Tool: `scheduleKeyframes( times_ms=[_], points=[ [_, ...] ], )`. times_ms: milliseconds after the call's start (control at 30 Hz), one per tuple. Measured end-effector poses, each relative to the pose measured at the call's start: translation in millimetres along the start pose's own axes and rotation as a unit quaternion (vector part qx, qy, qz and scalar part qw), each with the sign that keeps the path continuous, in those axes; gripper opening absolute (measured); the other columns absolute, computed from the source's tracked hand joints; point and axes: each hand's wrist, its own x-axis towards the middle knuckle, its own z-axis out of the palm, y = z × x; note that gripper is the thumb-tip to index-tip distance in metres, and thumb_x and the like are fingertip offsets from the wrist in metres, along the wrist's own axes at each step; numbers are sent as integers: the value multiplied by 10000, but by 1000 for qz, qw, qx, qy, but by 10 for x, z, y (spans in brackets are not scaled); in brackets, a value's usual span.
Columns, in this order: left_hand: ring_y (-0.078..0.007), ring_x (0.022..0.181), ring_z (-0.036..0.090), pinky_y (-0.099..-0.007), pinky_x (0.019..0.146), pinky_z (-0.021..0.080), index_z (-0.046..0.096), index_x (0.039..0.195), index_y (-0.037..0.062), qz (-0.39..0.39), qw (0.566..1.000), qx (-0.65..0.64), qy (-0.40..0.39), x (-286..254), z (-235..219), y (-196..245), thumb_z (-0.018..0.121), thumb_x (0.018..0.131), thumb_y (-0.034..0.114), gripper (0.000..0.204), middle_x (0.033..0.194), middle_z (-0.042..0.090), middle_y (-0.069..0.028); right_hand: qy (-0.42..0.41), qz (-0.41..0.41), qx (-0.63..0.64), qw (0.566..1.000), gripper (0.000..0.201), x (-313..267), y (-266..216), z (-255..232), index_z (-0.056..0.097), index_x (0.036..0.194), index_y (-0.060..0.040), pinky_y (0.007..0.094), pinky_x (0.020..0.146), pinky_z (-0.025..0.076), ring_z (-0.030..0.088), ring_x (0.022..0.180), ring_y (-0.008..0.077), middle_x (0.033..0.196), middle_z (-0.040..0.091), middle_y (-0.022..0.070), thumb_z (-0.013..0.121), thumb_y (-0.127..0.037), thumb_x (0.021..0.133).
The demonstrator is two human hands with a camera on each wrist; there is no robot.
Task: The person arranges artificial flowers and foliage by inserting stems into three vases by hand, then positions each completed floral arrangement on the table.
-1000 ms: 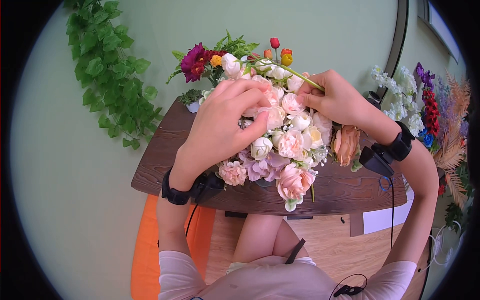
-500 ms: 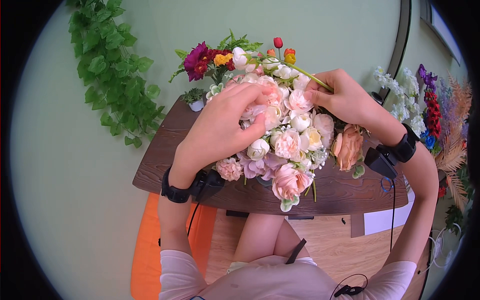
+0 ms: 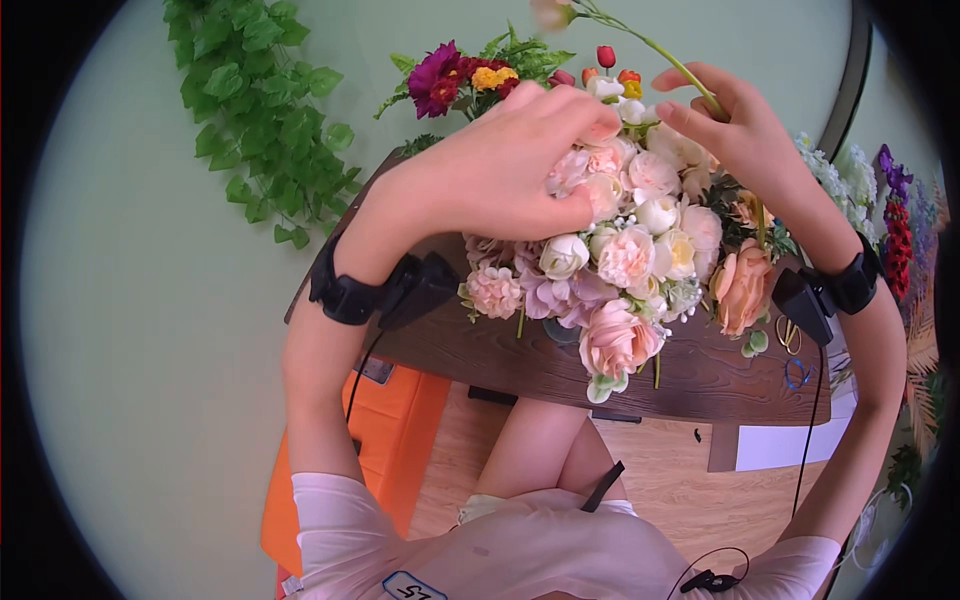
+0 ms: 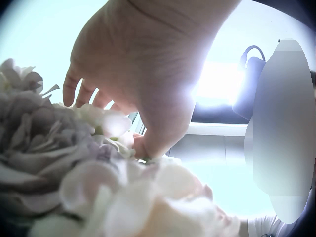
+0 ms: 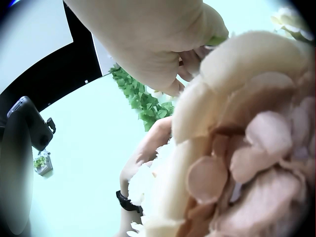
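- Covering the table's middle, the bunch looks full, a pink rose at its near edge.
- Left hand: fingers spread, curved round the bunch's left side.
- Right hand: holds one stem near its end, thumb and forefinger parted; its bloom, far side, is outside the bunch.

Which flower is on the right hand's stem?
The pale peach flower at the head view's top edge, apart from the bouquet, its green stem running to the right hand.
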Motion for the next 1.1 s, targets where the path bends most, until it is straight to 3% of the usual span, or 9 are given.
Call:
scheduleKeyframes(
  times_ms=[67, 333, 500, 767, 833, 900, 1100],
  points=[
    [-299, 1118, 399, -388, 978, 311, 435, 1211, 31, 3, 995, 95, -7, 44, -27, 2, 566, 690, 204, 564, 1157, 489, -139, 0, -10, -7, 1000, 305, 65, 22, 35, 600, 985, -8, 221, 477, 310, 376, 521, 41, 607, 498, -26, 630, -263, 819],
    [-343, 1175, 390, -411, 981, 325, 394, 1260, 36, 34, 995, 63, 66, 207, 106, -144, 568, 688, 254, 636, 1182, 472, -191, -23, 19, -31, 999, 229, 158, 139, 89, 612, 889, -7, 218, 455, 323, 403, 513, 41, 581, 457, -47, 630, -222, 813],
    [-317, 1159, 441, -369, 980, 351, 373, 1278, -11, -9, 996, 80, -32, 290, 54, -130, 545, 746, 324, 651, 1240, 453, -219, -35, 24, -20, 999, 229, 161, 200, 77, 602, 874, 7, 218, 439, 355, 432, 498, 46, 591, 482, -33, 637, -209, 809],
    [-306, 1129, 474, -353, 955, 381, 415, 1248, -3, -26, 998, 31, -48, 269, 40, -173, 555, 764, 373, 629, 1212, 478, -206, -55, 46, -3, 997, 268, 149, 211, 95, 594, 917, 32, 218, 406, 396, 474, 486, 49, 624, 537, -6, 639, -206, 803],
    [-300, 1127, 479, -350, 952, 384, 427, 1239, 0, -33, 997, 27, -60, 261, 40, -191, 555, 767, 375, 617, 1210, 483, -197, -13, 5, -16, 1000, 294, 118, 177, 129, 593, 960, 38, 219, 405, 395, 471, 487, 48, 639, 549, -3, 637, -206, 804],
    [-285, 1116, 487, -348, 941, 391, 451, 1214, 4, 19, 999, 30, -34, 254, 80, -250, 555, 771, 374, 587, 1199, 498, -172, -26, 8, -16, 1000, 301, 139, 192, 131, 595, 975, 35, 218, 418, 391, 472, 503, 46, 637, 548, -7, 638, -209, 804],
    [-289, 1058, 515, -356, 900, 409, 479, 1170, 12, -6, 997, 33, -70, 246, 25, -207, 557, 780, 352, 522, 1148, 525, -151, -55, 7, -38, 998, 287, 197, 229, 130, 608, 969, 19, 217, 414, 360, 455, 500, 41, 606, 521, -23, 637, -218, 811]
  ],
)
